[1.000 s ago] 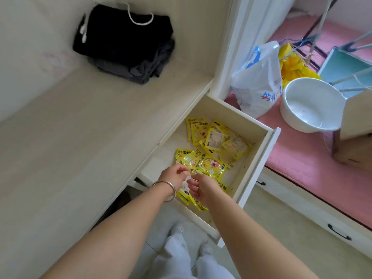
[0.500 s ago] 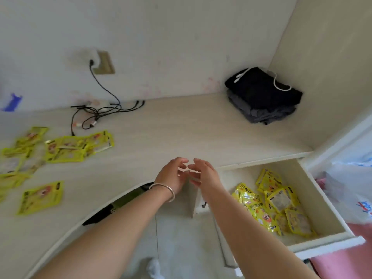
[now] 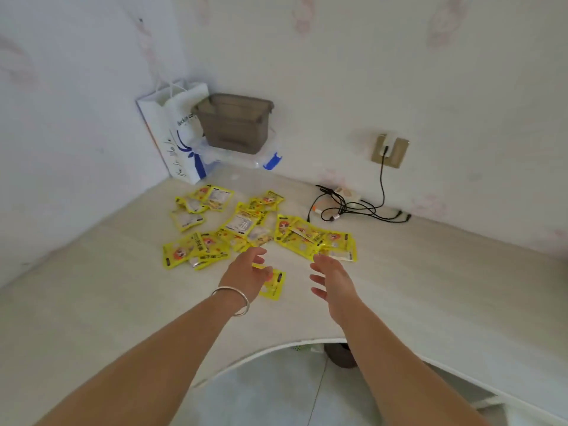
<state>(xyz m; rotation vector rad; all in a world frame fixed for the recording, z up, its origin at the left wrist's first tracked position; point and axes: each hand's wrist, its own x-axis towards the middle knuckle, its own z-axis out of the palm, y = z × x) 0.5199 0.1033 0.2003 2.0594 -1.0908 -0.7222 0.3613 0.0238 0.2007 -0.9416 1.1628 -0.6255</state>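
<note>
Several yellow snack packets (image 3: 246, 224) lie scattered on the pale desk top (image 3: 92, 287) toward its back left corner. One single yellow packet (image 3: 274, 284) lies apart, nearer to me. My left hand (image 3: 246, 273), with a silver bracelet on its wrist, hovers just over that packet with relaxed fingers and holds nothing. My right hand (image 3: 333, 279) reaches forward beside it, fingers spread, its tips close to the right-hand cluster of packets (image 3: 319, 241). Both hands are empty.
A white and blue paper bag (image 3: 176, 139) stands in the corner beside a brown plastic box (image 3: 235, 123) stacked on a clear container. A wall socket (image 3: 389, 150) feeds black cables and a power strip (image 3: 347, 204). The desk's curved front edge (image 3: 276, 348) is near me.
My view has swung left from the open drawer to the desk's back left corner. My hands came out of the drawer, moved apart and now reach toward the packets on the desk.
</note>
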